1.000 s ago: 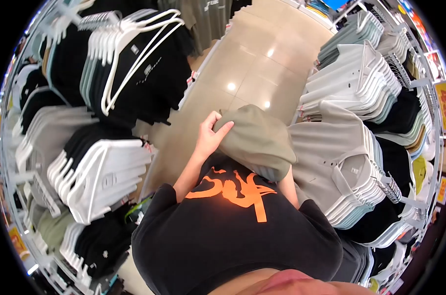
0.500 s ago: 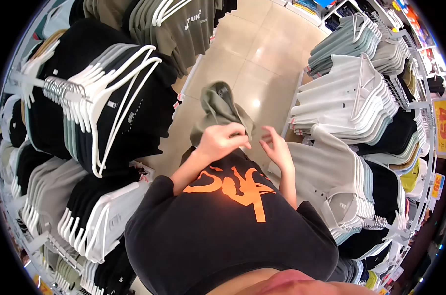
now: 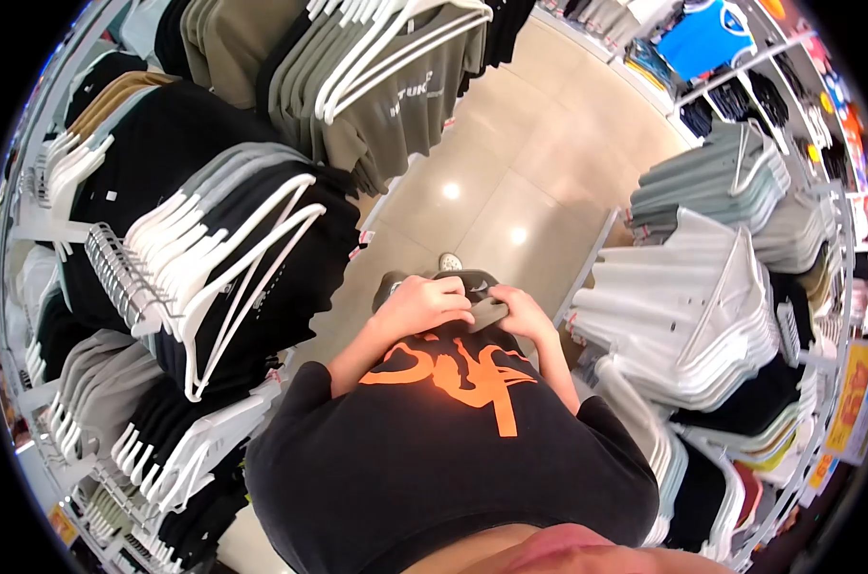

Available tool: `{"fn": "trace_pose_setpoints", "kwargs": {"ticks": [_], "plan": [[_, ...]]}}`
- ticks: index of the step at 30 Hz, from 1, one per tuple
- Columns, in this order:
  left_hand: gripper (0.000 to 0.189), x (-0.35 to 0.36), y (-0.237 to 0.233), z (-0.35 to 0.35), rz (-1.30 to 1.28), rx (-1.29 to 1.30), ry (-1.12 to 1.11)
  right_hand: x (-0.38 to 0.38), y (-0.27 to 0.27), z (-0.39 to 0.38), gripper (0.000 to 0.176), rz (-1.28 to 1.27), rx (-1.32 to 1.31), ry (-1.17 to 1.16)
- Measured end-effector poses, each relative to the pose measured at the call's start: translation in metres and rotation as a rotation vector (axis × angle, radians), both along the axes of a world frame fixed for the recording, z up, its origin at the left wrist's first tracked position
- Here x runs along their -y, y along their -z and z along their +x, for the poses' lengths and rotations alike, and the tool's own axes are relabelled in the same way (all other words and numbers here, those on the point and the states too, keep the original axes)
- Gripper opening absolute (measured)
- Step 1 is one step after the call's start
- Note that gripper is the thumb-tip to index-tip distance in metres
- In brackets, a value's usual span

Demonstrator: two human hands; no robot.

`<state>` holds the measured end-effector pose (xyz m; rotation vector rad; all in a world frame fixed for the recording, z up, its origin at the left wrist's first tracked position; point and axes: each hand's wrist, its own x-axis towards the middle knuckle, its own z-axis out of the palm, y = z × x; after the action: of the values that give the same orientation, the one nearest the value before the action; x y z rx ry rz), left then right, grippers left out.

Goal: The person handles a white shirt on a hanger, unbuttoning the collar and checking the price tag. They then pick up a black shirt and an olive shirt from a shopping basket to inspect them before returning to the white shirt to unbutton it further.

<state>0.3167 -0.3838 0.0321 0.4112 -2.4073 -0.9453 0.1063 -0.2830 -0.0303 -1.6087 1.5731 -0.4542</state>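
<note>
An olive-green garment (image 3: 488, 313) is bunched up close to my body, and most of it is hidden by my hands and the black shirt I wear. My left hand (image 3: 422, 304) is closed on its left side, fingers curled inward. On the other side, my right hand (image 3: 522, 313) pinches a fold of the same cloth. The two hands are a short distance apart, just above the orange print (image 3: 453, 368) on my shirt. The garment's exact kind cannot be made out.
To the left, a rack holds black shirts (image 3: 305, 258) on white hangers (image 3: 199, 316) that jut toward the aisle. Olive shirts (image 3: 395, 115) hang farther ahead. White shirts (image 3: 668, 297) and grey-green shirts (image 3: 706, 177) line the right side. Tiled floor (image 3: 510, 143) runs between.
The olive garment, spread out ahead of me before, is now gathered close to my body. My right hand has come in from open beside it to gripping it. My view has tilted forward.
</note>
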Motion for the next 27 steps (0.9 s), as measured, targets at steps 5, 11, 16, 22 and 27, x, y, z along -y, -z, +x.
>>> {"fn": "trace_pose_setpoints", "kwargs": {"ticks": [5, 11, 16, 22, 27], "plan": [[0.014, 0.060, -0.005, -0.051, 0.068, 0.164, -0.075, 0.078, -0.027, -0.053, 0.032, 0.002, 0.181, -0.034], [0.021, 0.113, 0.024, -0.085, 0.162, 0.438, -0.228, 0.153, -0.031, -0.081, 0.022, -0.106, 0.156, -0.145], [0.050, 0.137, 0.091, -0.087, 0.518, 0.507, -0.568, 0.208, -0.055, -0.080, 0.016, -0.312, -0.038, -0.384], [0.059, 0.200, 0.153, -0.079, 0.572, 0.758, -0.601, 0.255, -0.065, -0.056, 0.017, -0.523, 0.021, -0.597], [0.017, 0.272, 0.150, -0.070, 0.787, 0.551, -0.879, 0.300, -0.075, -0.063, 0.012, -0.469, -0.069, -0.564]]}}
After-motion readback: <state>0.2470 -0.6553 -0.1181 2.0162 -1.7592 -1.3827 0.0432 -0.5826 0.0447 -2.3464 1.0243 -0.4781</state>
